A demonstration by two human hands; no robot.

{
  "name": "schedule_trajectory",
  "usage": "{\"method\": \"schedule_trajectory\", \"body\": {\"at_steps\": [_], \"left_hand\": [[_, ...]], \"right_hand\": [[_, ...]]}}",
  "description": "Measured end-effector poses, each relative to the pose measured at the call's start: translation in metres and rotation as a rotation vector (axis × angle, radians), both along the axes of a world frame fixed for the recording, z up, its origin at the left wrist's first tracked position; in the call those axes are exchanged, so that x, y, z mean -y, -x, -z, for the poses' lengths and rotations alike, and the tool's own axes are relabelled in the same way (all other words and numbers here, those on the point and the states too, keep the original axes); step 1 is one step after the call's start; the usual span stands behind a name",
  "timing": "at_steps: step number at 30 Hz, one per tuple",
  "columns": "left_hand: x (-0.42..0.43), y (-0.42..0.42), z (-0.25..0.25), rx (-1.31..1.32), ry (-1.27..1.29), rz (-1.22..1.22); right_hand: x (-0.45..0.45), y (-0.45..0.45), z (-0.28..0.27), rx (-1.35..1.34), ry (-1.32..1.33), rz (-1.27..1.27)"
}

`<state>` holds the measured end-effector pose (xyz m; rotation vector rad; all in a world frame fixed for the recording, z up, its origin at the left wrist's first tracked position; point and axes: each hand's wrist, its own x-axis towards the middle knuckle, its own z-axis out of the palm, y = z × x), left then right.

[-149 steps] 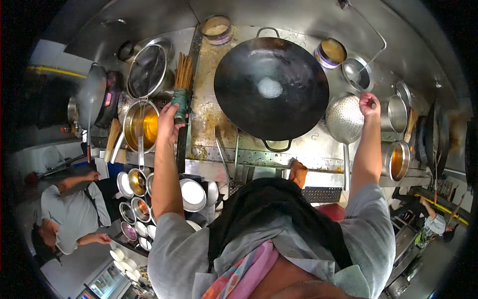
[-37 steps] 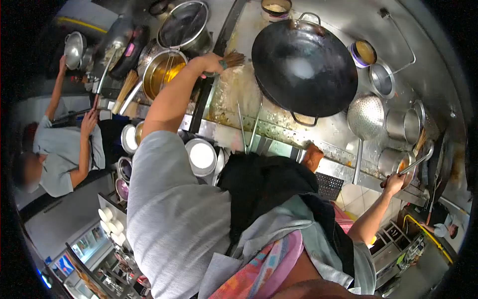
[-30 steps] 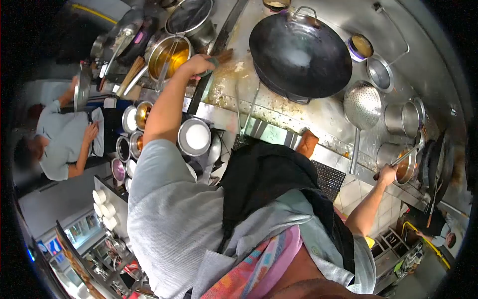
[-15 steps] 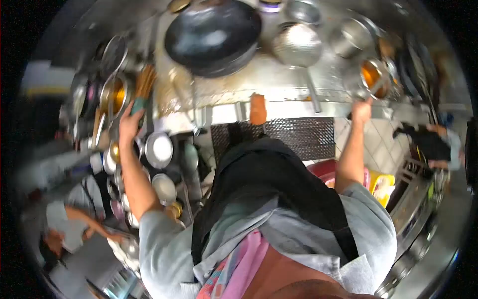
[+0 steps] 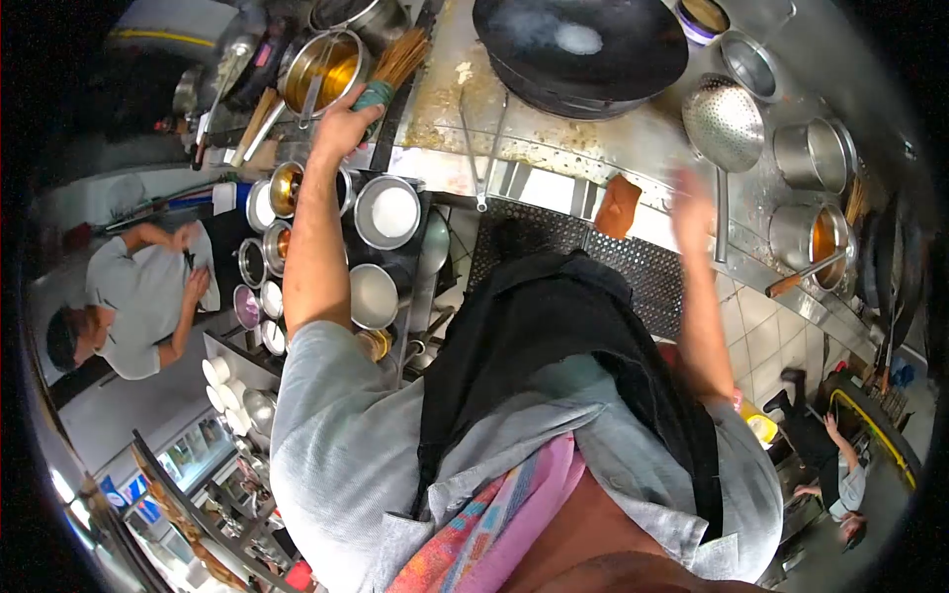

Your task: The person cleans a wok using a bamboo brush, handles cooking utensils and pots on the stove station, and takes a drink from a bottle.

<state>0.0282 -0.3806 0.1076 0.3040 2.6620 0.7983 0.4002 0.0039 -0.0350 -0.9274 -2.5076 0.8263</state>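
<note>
My left hand (image 5: 343,130) is wrapped round the green-bound grip of a bamboo wok brush (image 5: 400,61), bristles pointing up and right. Beside it stands a steel pot of amber oil (image 5: 297,87) with a utensil in it. My right hand (image 5: 692,212) is smeared by motion, between an orange-brown cloth (image 5: 619,206) on the counter edge and the long handle of a perforated strainer (image 5: 727,124). Its fingers cannot be made out. A dark wok (image 5: 554,49) with steam or a bright reflection inside sits on the stove ahead.
Metal tongs (image 5: 481,163) lie on the stove front. At right stand a steel pot (image 5: 813,156) and another pot (image 5: 806,232) with a wooden-handled ladle. Bowls of white seasoning (image 5: 393,212) line the left side. Co-workers (image 5: 148,287) stand at far left and far right (image 5: 835,465).
My right hand has let go of the ladle in the right-hand pot and moved left towards the cloth. My left hand still holds the brush. The view has turned.
</note>
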Motion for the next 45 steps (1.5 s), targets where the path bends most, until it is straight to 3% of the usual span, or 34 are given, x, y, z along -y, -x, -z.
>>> {"method": "schedule_trajectory", "body": {"at_steps": [1, 2, 3, 4, 5, 6, 10, 14, 16, 17, 18, 20, 24, 28, 30, 31, 33, 34, 38, 39, 42, 45], "left_hand": [[0.002, 0.006, 0.004, 0.012, -0.034, 0.015], [0.004, 0.011, 0.007, 0.024, -0.067, 0.029], [0.006, 0.017, 0.010, 0.033, -0.066, 0.045], [0.006, 0.022, 0.011, 0.031, -0.067, 0.047], [0.006, 0.027, 0.012, 0.054, -0.073, 0.040], [0.006, 0.034, 0.014, 0.078, -0.076, 0.034], [-0.015, 0.073, 0.024, 0.071, -0.037, 0.081], [-0.059, 0.134, 0.073, -0.020, -0.106, 0.129], [-0.085, 0.168, 0.101, -0.025, -0.022, 0.187], [-0.093, 0.177, 0.110, -0.036, 0.080, 0.242], [-0.097, 0.181, 0.120, -0.030, 0.072, 0.249], [-0.103, 0.186, 0.129, 0.131, 0.295, 0.337], [-0.065, 0.140, 0.123, 0.190, 0.299, 0.357], [-0.011, 0.100, 0.103, 0.098, 0.469, 0.538], [0.008, 0.107, 0.106, -0.152, 0.396, 0.676], [-0.001, 0.107, 0.088, -0.155, 0.396, 0.688], [-0.035, 0.108, 0.030, 0.233, 0.371, 0.484], [-0.048, 0.115, 0.025, 0.226, 0.301, 0.463], [-0.099, 0.155, 0.072, 0.226, 0.116, 0.420], [-0.111, 0.157, 0.088, 0.238, 0.095, 0.374], [-0.118, 0.150, 0.127, 0.257, 0.070, 0.333], [-0.099, 0.130, 0.120, 0.312, 0.117, 0.382]], "right_hand": [[0.057, 0.054, 0.023, 0.456, 0.202, -0.331], [0.119, 0.090, -0.056, 0.175, 0.253, -0.387], [0.152, 0.123, -0.015, 0.101, 0.387, -0.622], [0.184, 0.153, 0.027, 0.023, 0.200, -0.864], [0.216, 0.179, 0.036, 0.013, 0.317, -0.857], [0.244, 0.203, 0.058, 0.259, 0.282, -0.836], [0.284, 0.247, 0.080, 0.548, 0.273, -0.805], [0.269, 0.235, 0.065, 0.362, 0.267, -0.792], [0.256, 0.220, 0.041, 0.166, 0.179, -0.491], [0.250, 0.217, 0.041, 0.294, 0.305, -0.388], [0.249, 0.215, 0.041, 0.301, 0.300, -0.379], [0.243, 0.216, 0.036, 0.507, 0.347, -0.237], [0.244, 0.240, 0.040, 0.694, 0.425, -0.299], [0.248, 0.241, 0.082, 0.613, 0.311, -0.295], [0.242, 0.238, 0.057, 0.583, 0.388, -0.266], [0.236, 0.236, 0.045, 0.557, 0.453, -0.238], [0.221, 0.229, 0.043, 0.513, 0.509, -0.213], [0.215, 0.222, 0.041, 0.476, 0.566, -0.199], [0.192, 0.183, 0.004, 0.334, 0.668, -0.189], [0.190, 0.168, 0.006, 0.364, 0.557, -0.208], [0.184, 0.127, -0.015, 0.383, 0.609, -0.149], [0.180, 0.079, -0.022, 0.317, 0.568, -0.129]]}}
